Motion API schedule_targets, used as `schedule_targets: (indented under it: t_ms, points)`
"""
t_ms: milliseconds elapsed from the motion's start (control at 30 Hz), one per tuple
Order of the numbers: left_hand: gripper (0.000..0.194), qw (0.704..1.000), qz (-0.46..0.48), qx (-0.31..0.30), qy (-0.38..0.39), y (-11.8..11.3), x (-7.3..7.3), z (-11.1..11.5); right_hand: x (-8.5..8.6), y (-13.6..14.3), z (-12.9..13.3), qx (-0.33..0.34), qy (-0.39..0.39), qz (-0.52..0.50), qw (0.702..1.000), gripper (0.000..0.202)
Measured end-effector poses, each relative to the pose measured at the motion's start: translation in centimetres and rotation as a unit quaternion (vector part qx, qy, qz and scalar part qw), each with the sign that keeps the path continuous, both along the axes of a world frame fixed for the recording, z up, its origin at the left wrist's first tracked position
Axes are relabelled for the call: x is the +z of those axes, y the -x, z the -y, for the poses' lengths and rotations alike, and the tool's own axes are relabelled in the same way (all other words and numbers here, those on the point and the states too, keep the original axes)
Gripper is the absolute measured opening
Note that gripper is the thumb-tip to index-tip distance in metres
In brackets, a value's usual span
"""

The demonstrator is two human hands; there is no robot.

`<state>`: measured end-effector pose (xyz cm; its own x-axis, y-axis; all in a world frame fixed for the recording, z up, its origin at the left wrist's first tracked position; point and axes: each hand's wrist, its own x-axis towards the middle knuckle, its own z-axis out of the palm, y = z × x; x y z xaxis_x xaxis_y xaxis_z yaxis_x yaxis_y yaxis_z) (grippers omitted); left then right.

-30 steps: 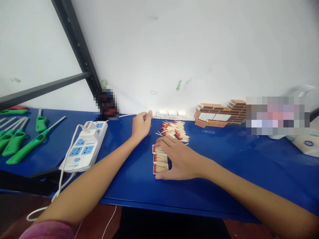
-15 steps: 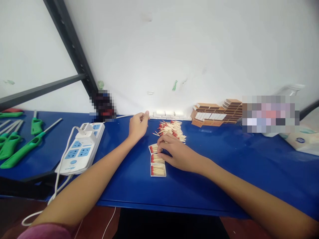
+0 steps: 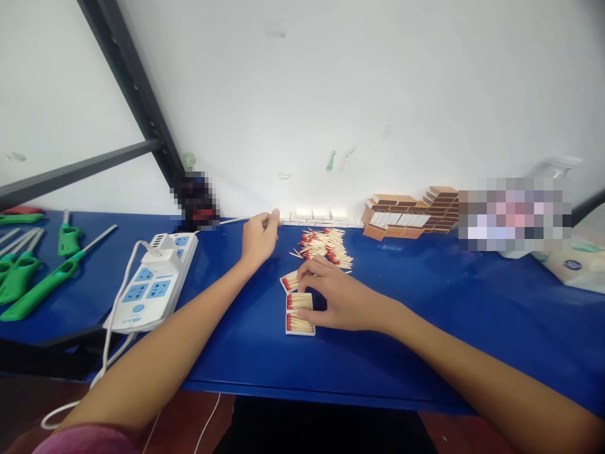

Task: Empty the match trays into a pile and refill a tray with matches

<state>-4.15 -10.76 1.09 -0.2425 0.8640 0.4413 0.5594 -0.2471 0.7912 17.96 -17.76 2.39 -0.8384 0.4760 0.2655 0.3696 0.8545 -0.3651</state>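
Three small white trays of red-tipped matches stand in a column on the blue table. The far tray (image 3: pixel 288 281) is tilted at an angle; the middle tray (image 3: pixel 297 301) and the near tray (image 3: pixel 300 325) lie edge to edge. My right hand (image 3: pixel 335 295) is over their right side, fingers curved and apart, thumb at the two nearer trays and fingertips by the far one. Behind it lies a heap of loose matches (image 3: pixel 326 244). My left hand (image 3: pixel 261 236) is closed near the wall, left of the heap; what it may hold is hidden.
White boxes (image 3: pixel 319 219) line the wall, beside stacked brown-sided matchboxes (image 3: pixel 411 214). A power strip (image 3: pixel 158 284) with cables and green lighters (image 3: pixel 45 290) lie left. A tissue pack (image 3: pixel 574 261) sits right.
My right thumb has moved down toward the near tray, with the fingers spread wider. The far tray is more tilted and slightly apart from the middle one. My left hand has shifted slightly left.
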Motion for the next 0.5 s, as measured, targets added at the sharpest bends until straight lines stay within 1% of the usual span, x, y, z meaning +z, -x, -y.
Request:
schedule_targets:
  t_ms: [333, 433, 500]
  points:
    - [0.052, 1.000, -0.019, -0.023, -0.007, -0.2, -0.1, 0.0, -0.4, -0.7, -1.1, 0.016, -0.038, -0.014, 0.999, 0.017]
    - [0.051, 0.999, -0.023, -0.044, -0.007, -0.3, -0.2, 0.0, -0.4, -0.9, -1.4, 0.017, -0.048, -0.035, 0.998, 0.016]
    - [0.051, 0.997, -0.021, -0.070, -0.004, -0.4, -0.2, 0.0, -0.3, -1.1, -1.8, 0.013, -0.053, -0.053, 0.997, 0.015]
